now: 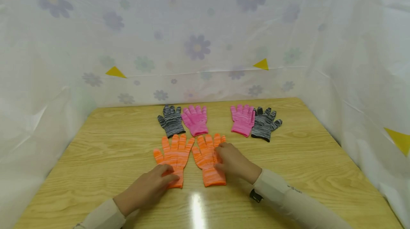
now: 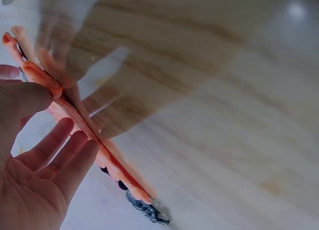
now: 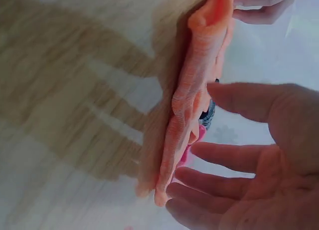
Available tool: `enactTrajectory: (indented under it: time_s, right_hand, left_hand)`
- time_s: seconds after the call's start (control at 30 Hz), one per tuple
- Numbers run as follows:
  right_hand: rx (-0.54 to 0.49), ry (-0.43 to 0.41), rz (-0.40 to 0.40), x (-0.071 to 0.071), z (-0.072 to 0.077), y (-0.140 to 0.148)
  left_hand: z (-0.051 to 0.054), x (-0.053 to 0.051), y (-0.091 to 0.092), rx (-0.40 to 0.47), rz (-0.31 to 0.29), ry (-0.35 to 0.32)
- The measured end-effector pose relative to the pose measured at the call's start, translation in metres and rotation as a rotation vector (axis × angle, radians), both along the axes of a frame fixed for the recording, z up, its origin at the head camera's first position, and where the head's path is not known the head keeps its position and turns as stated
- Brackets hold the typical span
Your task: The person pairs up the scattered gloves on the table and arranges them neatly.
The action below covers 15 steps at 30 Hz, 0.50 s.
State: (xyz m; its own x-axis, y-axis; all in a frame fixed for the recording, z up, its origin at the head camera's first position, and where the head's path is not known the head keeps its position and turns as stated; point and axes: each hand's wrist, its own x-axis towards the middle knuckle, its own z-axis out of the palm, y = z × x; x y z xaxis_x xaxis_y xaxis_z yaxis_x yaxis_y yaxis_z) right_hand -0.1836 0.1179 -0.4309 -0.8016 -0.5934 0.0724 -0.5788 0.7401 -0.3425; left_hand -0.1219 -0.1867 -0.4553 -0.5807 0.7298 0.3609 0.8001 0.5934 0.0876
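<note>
My left hand (image 1: 148, 185) and right hand (image 1: 237, 163) work apart, fingers loosely spread, over a pair of orange gloves at the middle of a wood-grain table (image 1: 96, 165). My left lies at the cuff of the left orange glove (image 1: 175, 154); my right is at the outer edge of the right orange glove (image 1: 208, 165). Behind lie two pink gloves (image 1: 196, 120) and two grey-black gloves (image 1: 173, 123), each pink one beside a grey-black one.

"What sort of place is this?"
"A screened-off booth (image 1: 137, 37): a flowered sheet (image 1: 217, 19) hangs along the far side, pale sheeting (image 1: 352, 58) closes left and right, and a wood-grain table (image 1: 96, 161) sits between."
</note>
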Motion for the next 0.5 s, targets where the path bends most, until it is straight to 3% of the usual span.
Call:
enactTrajectory:
  time_s: [0.3, 0.5]
  right_hand:
    - [0.242, -0.235, 0.014, 0.0013, 0.0018, 0.0002]
    - [0.250, -0.271, 0.015, 0.0018, 0.0034, 0.0050]
  left_hand:
    - [0.0008, -0.0002, 0.0014, 0.015, -0.012, 0.015]
    - [-0.0013, -0.0010, 0.0017, 0.002, -0.003, 0.044]
